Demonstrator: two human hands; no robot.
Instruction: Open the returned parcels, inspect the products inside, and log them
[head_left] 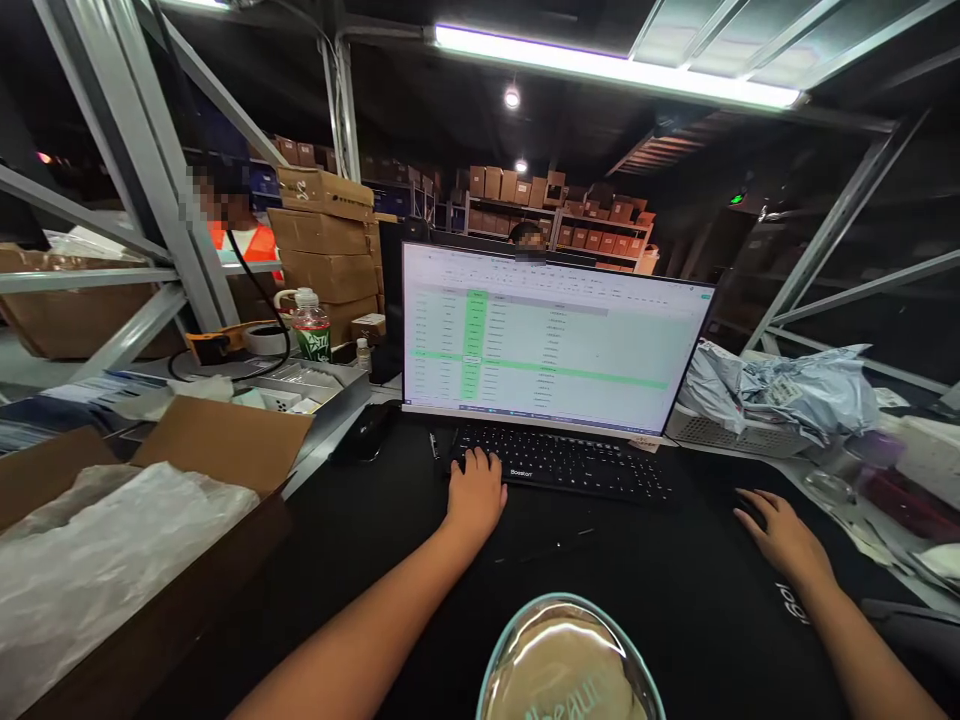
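My left hand [475, 492] rests on the left end of a black keyboard [577, 463], its fingers curled down onto the keys with nothing held. My right hand [780, 535] lies over a black mouse [750, 508] on the dark desk mat [600, 570], fingers draped round it. Behind the keyboard stands a monitor [551, 340] showing a spreadsheet with green-marked cells. A round glossy object [566, 660] sits at the bottom edge, close to my body.
An open cardboard box [225, 445] with clear plastic wrap stands at the left. A green-labelled bottle [311, 328], a scanner cable and trays sit behind it. Grey plastic mailers [780, 395] pile at the right. A second dark mouse [367, 430] lies left of the monitor. Two people are behind the shelving.
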